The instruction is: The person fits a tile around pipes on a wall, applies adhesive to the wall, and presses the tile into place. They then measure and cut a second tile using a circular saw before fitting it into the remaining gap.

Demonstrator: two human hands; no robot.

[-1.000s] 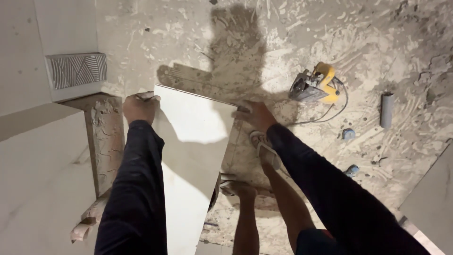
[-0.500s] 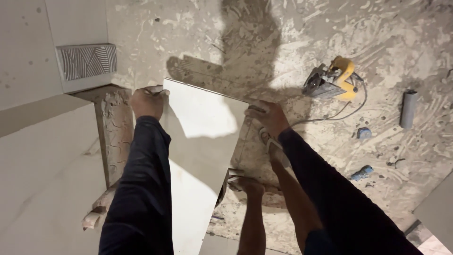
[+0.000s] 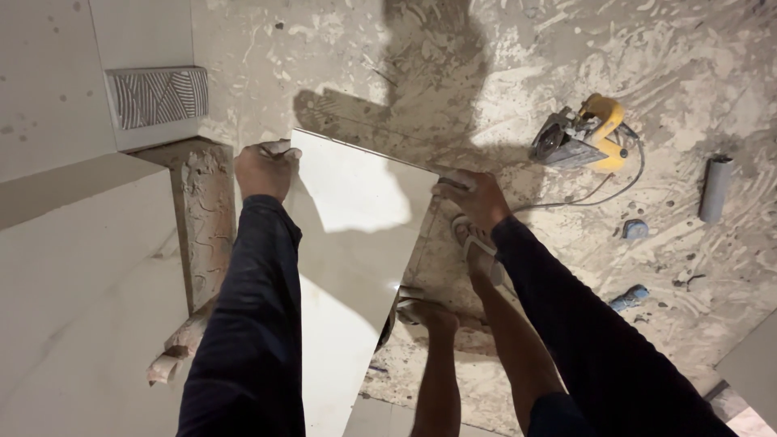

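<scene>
A tiling scene is being viewed from above. At the far left, laid pale floor tiles (image 3: 73, 307) are being cut off by the frame edge, and a ridged patterned tile (image 3: 158, 97) is lying beyond them. A strip of brown mortar bed (image 3: 209, 218) is being left exposed beside the laid tiles. The large white tile (image 3: 348, 259) is being held tilted over this gap, its near end being hidden by a dark sleeve and running out of the picture. The left hand (image 3: 263, 170) is being curled tightly round the tile's far left corner, fingers being hidden behind the edge. The right hand (image 3: 473, 198) is being closed over the far right corner, arm stretched forward. Bare feet in sandals are being partly hidden under the tile and arm. The rough grey floor (image 3: 502, 65), smeared with dried mortar, is being crossed by a shadow. Further right, a yellow corded cutter (image 3: 583, 133) is lying, then a grey pipe piece (image 3: 715, 188).
</scene>
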